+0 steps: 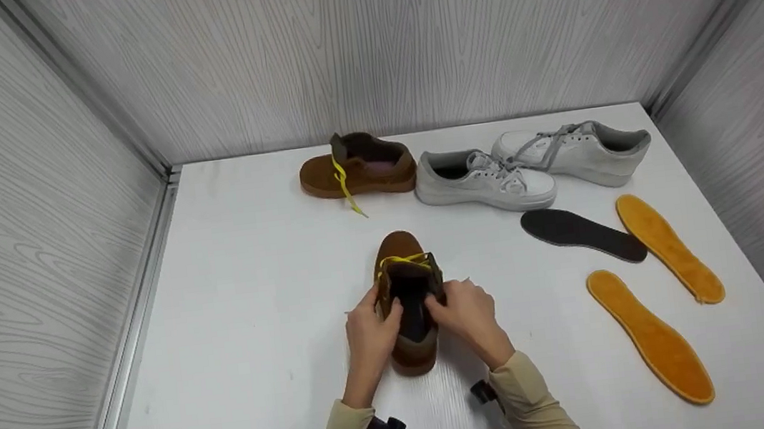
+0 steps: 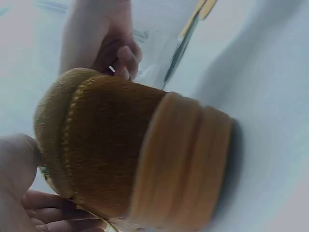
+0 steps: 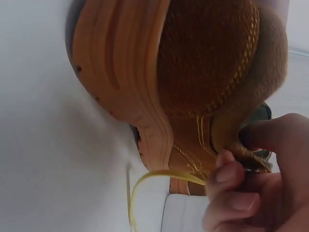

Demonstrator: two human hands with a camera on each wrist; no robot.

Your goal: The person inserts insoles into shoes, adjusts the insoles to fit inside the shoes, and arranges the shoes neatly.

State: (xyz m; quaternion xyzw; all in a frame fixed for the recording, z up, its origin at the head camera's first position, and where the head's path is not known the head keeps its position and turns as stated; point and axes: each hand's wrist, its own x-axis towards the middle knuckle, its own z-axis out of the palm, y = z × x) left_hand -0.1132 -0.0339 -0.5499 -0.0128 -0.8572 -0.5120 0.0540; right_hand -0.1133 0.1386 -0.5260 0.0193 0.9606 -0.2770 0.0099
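Note:
A brown shoe [image 1: 414, 358] with yellow laces sits mid-table, toe pointing away from me. My left hand [image 1: 370, 334] grips the left side of its collar, thumb inside the opening. On the opposite side my right hand [image 1: 466, 313] pinches the collar, its thumb also reaching in. A dark insole [image 1: 412, 319] shows inside the shoe. The left wrist view has the shoe's heel [image 2: 111, 145] close up, with a hand on either side. In the right wrist view a yellow lace [image 3: 159, 173] hangs beside the fingers [image 3: 231, 176], and the sole [image 3: 118, 63] is tilted in the picture.
Behind stand another brown shoe [image 1: 320, 178] with a loose yellow lace and two white sneakers [image 1: 466, 194] [image 1: 584, 155] touching each other. To the right lie a black insole [image 1: 578, 232] and two orange insoles [image 1: 674, 253] [image 1: 655, 341]. Grey wood-grain panels [image 1: 363, 51] enclose the white table [image 1: 240, 295].

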